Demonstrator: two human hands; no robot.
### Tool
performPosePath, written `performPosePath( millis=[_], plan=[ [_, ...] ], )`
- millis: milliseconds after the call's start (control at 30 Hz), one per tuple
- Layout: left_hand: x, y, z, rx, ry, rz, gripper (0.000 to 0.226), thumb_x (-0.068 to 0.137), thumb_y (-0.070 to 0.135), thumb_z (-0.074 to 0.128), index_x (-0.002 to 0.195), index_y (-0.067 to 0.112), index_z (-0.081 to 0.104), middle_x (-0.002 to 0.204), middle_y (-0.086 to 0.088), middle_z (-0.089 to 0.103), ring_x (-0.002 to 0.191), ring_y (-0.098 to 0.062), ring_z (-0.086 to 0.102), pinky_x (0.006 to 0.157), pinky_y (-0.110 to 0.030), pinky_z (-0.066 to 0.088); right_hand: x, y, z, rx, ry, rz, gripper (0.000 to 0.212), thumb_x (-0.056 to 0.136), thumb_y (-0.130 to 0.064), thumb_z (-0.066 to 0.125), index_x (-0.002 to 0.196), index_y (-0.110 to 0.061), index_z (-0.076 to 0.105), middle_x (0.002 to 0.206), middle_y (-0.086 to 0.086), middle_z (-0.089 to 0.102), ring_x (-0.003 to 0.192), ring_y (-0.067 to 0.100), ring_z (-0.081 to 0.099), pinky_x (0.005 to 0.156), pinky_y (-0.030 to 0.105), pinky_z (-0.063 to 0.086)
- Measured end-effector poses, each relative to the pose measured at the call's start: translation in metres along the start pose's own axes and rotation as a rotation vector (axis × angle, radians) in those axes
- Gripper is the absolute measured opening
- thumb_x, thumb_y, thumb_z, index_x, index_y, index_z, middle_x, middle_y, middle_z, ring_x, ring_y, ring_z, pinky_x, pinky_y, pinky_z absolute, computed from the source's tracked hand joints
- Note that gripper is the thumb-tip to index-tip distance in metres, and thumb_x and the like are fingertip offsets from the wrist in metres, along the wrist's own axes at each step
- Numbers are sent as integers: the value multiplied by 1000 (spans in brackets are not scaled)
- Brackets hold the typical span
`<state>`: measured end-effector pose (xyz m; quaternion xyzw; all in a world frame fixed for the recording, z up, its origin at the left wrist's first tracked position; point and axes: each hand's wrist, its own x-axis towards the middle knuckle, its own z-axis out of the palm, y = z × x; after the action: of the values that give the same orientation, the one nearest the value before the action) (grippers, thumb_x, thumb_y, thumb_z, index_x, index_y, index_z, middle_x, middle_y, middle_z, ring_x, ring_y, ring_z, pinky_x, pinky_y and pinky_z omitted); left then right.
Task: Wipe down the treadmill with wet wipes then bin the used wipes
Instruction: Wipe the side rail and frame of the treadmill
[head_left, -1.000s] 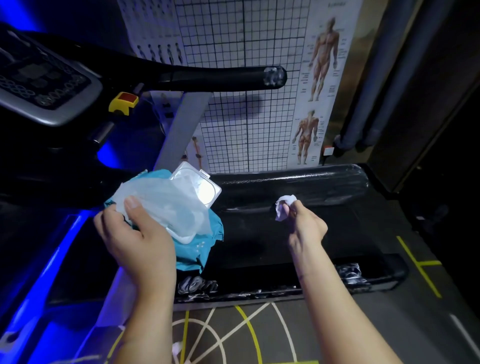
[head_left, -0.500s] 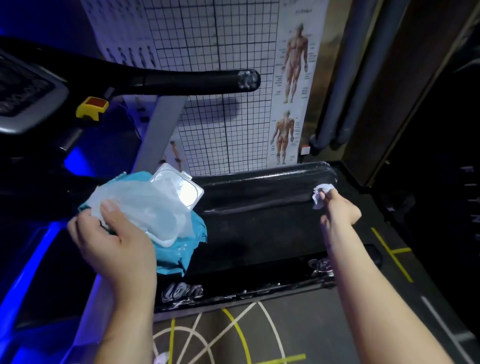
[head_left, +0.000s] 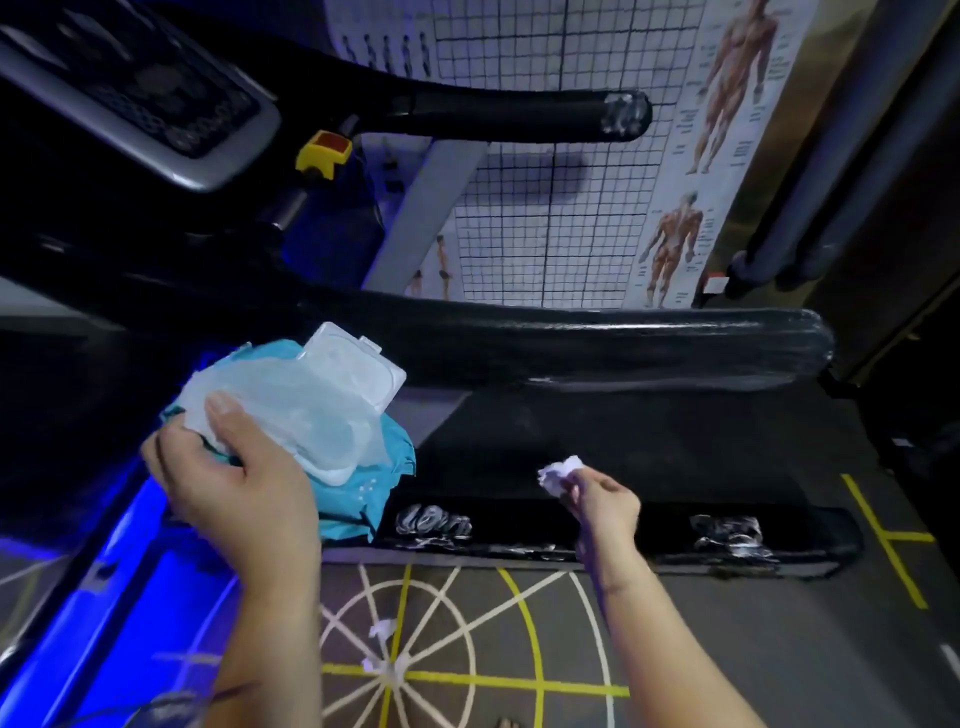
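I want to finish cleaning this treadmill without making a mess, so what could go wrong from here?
The crumpled wipe is only pinched by the right hand and could drop. White scraps already lie on the floor. The wipes pack in the left hand has its lid open, so wipes may dry out or slip out. No bin is in view.

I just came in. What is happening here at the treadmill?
A person is wiping down the treadmill. The left hand holds a teal pack of wet wipes with its lid flipped open. The right hand pinches a small crumpled wipe low over its black surface; whether it touches is unclear. White scraps lie on the marked floor. No bin is in view.
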<state>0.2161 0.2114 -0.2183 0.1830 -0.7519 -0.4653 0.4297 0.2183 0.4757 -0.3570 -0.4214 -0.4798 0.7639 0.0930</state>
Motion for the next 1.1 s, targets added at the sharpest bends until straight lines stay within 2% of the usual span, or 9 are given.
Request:
performPosePath(
  millis=[167,300,400,467,667,767,833,1000,1100],
  plan=[
    [33,-29,-57,59,39,-60,41,110,23,48,116,-15,61,122,-37,56,109,-31,48,89,-10,35,-48,69,70,-175,-200,116,18,87,6,59,75,-4,68,73,13,71,59,19,68,55,19,55],
    [68,-62,-107,131,84,-101,36,110,19,49,114,-15,61,121,-39,56,110,-37,50,91,-29,37,-77,135,107,-363,-305,129,17,81,-14,65,84,1,72,84,20,76,81,35,74,74,39,59],
    [93,-86,-153,189,104,-111,31,110,14,50,108,-15,61,118,-40,56,101,-31,44,85,-34,33,-103,173,135,-414,-363,156,34,70,-23,63,84,8,68,82,25,74,72,35,70,81,54,58],
    [112,-107,-184,219,117,-135,28,108,14,51,103,-12,61,115,-37,56,99,-32,45,81,-32,31,-129,192,155,-434,-381,188,13,81,-10,61,76,1,67,70,17,72,66,31,68,79,48,57],
    [154,-176,-261,268,98,-218,21,104,9,58,91,-8,59,104,-30,54,81,-13,35,75,-22,24,-169,270,213,-631,-500,158,23,87,3,49,67,-6,55,58,17,57,51,25,54,51,28,43],
    [165,-198,-286,306,38,-188,17,102,5,63,88,-3,57,99,-22,52,78,-5,29,74,-18,24,-170,303,218,-848,-457,49,22,82,-28,70,69,-17,56,81,10,66,76,25,56,80,45,54],
    [174,-212,-298,280,-20,-205,21,102,8,64,84,5,52,99,-15,50,76,-10,35,70,-16,27,-161,326,209,-980,-471,-77,21,82,-34,70,76,-18,58,85,11,63,83,26,57,86,42,51],
    [184,-236,-296,182,-198,-300,37,101,21,66,73,14,43,92,-4,48,76,1,49,65,-29,26,-221,302,188,-931,-475,-73,19,81,-40,56,84,-26,69,77,17,71,80,44,68,76,57,56],
    [181,-232,-278,97,-339,-292,39,101,30,68,72,26,42,89,2,45,72,-7,48,63,-29,29,-295,242,200,-707,-465,-184,14,98,-31,63,93,-27,76,93,-1,77,88,18,73,83,39,57]
  ],
)
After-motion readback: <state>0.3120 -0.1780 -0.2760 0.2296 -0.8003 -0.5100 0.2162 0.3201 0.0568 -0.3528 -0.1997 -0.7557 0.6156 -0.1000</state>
